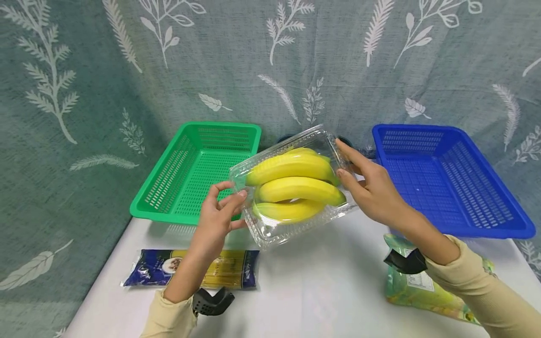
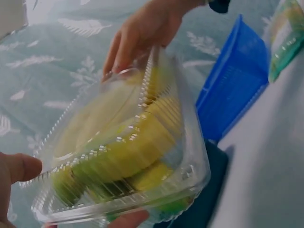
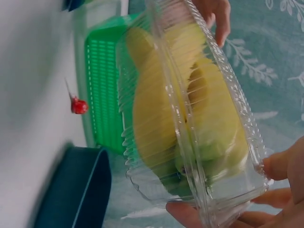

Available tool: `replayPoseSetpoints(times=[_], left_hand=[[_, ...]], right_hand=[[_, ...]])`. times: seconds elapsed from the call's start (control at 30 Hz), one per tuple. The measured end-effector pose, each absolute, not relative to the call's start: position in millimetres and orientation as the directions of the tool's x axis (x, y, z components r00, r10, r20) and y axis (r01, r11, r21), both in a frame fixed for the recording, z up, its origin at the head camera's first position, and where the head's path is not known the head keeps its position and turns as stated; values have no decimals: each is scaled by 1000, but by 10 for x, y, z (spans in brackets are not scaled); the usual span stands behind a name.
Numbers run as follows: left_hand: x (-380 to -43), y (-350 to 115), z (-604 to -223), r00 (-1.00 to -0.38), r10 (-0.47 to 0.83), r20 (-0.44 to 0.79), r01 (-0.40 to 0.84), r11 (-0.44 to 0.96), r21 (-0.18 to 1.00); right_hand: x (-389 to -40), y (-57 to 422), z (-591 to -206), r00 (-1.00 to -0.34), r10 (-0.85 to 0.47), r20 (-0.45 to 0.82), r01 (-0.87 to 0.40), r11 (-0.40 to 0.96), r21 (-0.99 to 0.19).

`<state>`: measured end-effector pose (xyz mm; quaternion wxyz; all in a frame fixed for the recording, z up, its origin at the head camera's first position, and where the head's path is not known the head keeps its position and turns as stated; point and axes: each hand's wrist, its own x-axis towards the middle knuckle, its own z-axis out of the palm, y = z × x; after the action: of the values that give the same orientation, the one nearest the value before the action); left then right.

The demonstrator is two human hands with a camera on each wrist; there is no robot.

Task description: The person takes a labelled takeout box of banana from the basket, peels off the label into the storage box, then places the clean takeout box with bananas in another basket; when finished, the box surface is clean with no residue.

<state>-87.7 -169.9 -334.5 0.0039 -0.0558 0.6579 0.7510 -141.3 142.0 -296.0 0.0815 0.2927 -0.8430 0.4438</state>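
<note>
Both hands hold a clear plastic clamshell box (image 1: 270, 234) up above the table, tilted with its right end higher. Through the lid show several yellow bananas (image 1: 296, 188) with greenish tips. My left hand (image 1: 217, 216) grips the box's left end, thumb on top and fingers underneath. At the upper right end my right hand (image 1: 367, 185) pinches the edge between thumb and fingers. In the left wrist view the bananas (image 2: 133, 147) lie inside the closed box. The right wrist view shows the right hand's fingers (image 3: 280, 199) around the box's near corner.
A green basket (image 1: 141, 206) stands at the back left, a blue basket (image 1: 524, 225) at the back right. A pack of spaghetti (image 1: 228, 267) lies front left, a green bag (image 1: 405, 293) front right. Behind the box is a dark teal container (image 3: 71, 190); a small red item (image 3: 79, 106) lies near the green basket.
</note>
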Motion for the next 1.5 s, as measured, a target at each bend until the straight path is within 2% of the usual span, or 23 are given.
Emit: replayPoseSetpoints(times=[0.17,0.37,0.7,1.07,1.2,1.5], left_hand=[[-851,-1822,-3365,-995,-50,-86,-71,-253,965],[-817,-1976,-3366,-998,0,-58,-56,-272,961],[-808,-2189,-3298,-986,-125,-109,-62,-334,941],[-792,-2421,-3198,-982,-163,-93,-35,-331,943],[-796,-2526,-3177,-979,-176,-102,-38,-336,941],[-848,-2694,-3151,-956,-218,-195,-80,-448,890]], right_hand=[[-1563,1313,-2882,-781,-479,401,-598,388,-702],[-1717,1147,-2767,-743,-519,423,-637,356,-684],[-1990,738,-2600,-679,-554,481,-712,339,-614],[-2326,257,-2473,-708,-569,418,-663,333,-670],[-2443,90,-2458,-701,-590,401,-670,350,-655],[-2716,-331,-2523,-725,-571,385,-663,427,-615]])
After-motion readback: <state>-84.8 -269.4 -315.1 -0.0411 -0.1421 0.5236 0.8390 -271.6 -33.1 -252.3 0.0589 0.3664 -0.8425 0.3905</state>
